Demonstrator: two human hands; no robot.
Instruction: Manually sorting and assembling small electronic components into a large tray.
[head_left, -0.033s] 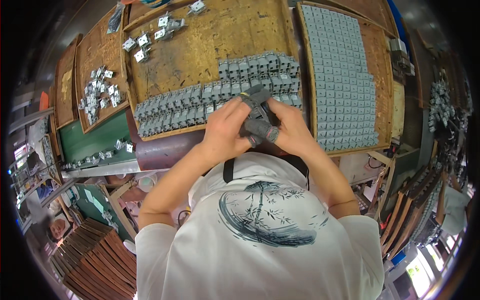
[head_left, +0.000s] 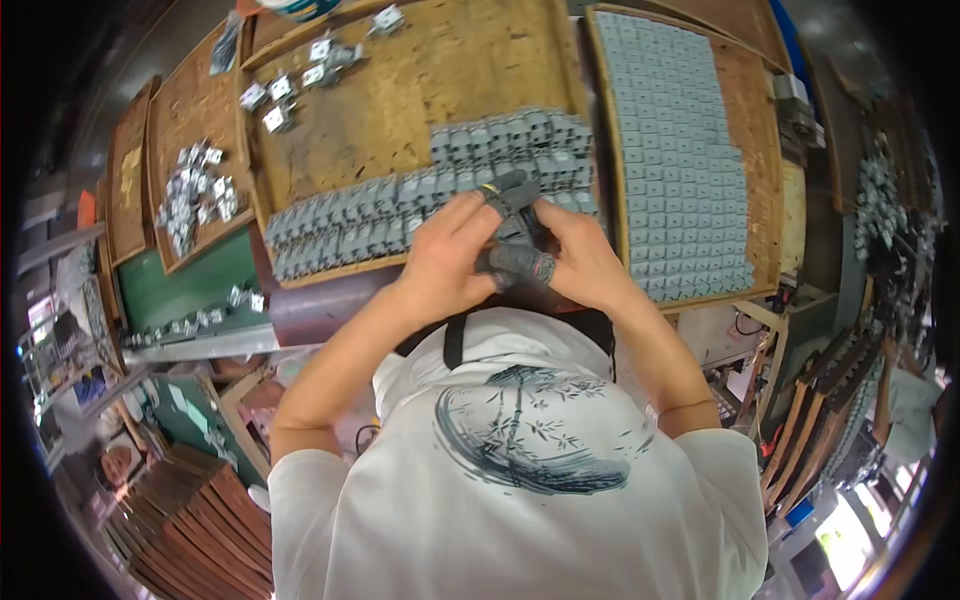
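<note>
Both hands meet in front of my chest, over the near edge of a wooden tray. My left hand and my right hand wear grey knit finger covers on some of their fingers. The fingers of both are closed around something dark grey, mostly hidden by the covers, whose kind I cannot make out. Just beyond the hands stand rows of grey block-shaped parts, packed side by side along the tray's near side. Several loose metal-faced parts lie toward the tray's far left.
At the right, another wooden tray holds neat rows of grey parts. A left-hand tray carries a heap of loose parts. More lie on a green surface. Stacked wooden trays stand low at the left.
The view has shifted slightly, so the trays sit a little differently in the picture. Both hands keep nearly the same place and the same closed grip.
</note>
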